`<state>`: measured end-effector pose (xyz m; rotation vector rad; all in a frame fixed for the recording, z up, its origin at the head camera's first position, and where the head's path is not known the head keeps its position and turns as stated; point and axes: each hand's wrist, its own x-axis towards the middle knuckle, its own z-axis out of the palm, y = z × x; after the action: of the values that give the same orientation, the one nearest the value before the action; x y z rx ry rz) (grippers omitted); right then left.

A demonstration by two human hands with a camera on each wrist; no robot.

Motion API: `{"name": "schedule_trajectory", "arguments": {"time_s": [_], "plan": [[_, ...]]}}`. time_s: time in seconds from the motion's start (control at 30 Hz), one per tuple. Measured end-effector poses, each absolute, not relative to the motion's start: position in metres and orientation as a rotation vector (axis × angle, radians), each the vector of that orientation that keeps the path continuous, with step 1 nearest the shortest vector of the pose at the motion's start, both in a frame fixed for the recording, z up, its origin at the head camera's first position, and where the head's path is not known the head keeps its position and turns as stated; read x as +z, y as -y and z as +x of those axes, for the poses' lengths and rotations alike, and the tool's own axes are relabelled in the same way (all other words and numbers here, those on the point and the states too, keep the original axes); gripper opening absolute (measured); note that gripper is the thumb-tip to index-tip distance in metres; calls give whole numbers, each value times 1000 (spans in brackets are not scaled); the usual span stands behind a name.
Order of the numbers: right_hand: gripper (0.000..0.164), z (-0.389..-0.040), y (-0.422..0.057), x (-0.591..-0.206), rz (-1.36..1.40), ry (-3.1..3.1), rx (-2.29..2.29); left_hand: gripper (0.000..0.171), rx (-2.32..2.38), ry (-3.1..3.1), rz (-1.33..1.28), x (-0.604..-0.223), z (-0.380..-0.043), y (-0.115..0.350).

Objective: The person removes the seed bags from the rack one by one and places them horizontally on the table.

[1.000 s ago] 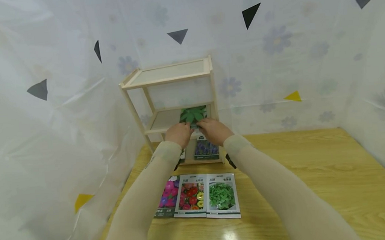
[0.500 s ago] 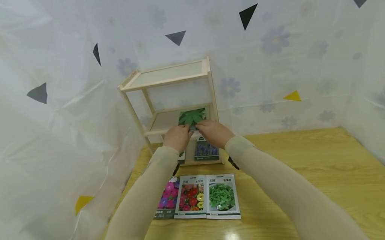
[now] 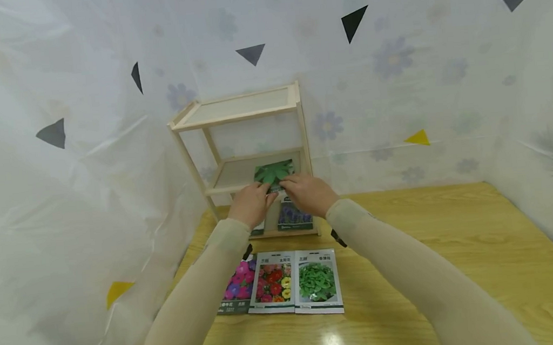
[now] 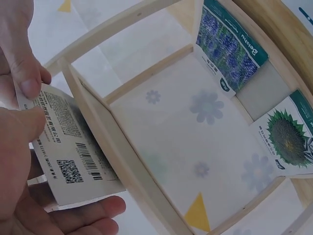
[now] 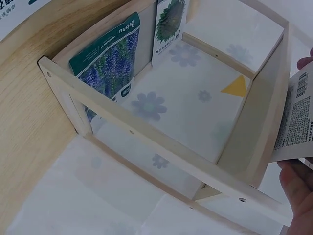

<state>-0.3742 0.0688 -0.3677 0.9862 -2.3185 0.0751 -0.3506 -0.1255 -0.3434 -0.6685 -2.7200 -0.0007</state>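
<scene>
Gripping a leaf packet (image 3: 274, 171) above the rack's (image 3: 238, 109) flower packets (image 3: 294, 216).

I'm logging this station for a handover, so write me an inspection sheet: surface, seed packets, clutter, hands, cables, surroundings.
Surface: wood-grain table, with a bright reflection low in the head view.
Seed packets: green-leaf packet at the front of the wooden shelf's middle tier; purple-flower packet and sunflower packet on the bottom tier; pink-and-purple flower packet, red-and-yellow flower packet and leafy-plant packet in a row on the table.
Clutter: nothing seen.
Hands: left hand and right hand both pinch the green-leaf packet between thumb and fingers.
Cables: nothing seen.
Surroundings: white flower-patterned sheeting with dark and yellow triangles.
</scene>
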Motion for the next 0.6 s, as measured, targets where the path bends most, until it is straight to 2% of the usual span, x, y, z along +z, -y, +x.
{"name": "schedule_trajectory", "arguments": {"time_s": [0.33, 0.6], "plan": [[31, -360, -73, -370, 1005, 2235, 75, 58, -139, 2681, -691, -350, -338, 132], [31, -350, -79, -375, 1004, 2150, 104, 56, -152, 2552, -748, -357, -330, 134]]}}
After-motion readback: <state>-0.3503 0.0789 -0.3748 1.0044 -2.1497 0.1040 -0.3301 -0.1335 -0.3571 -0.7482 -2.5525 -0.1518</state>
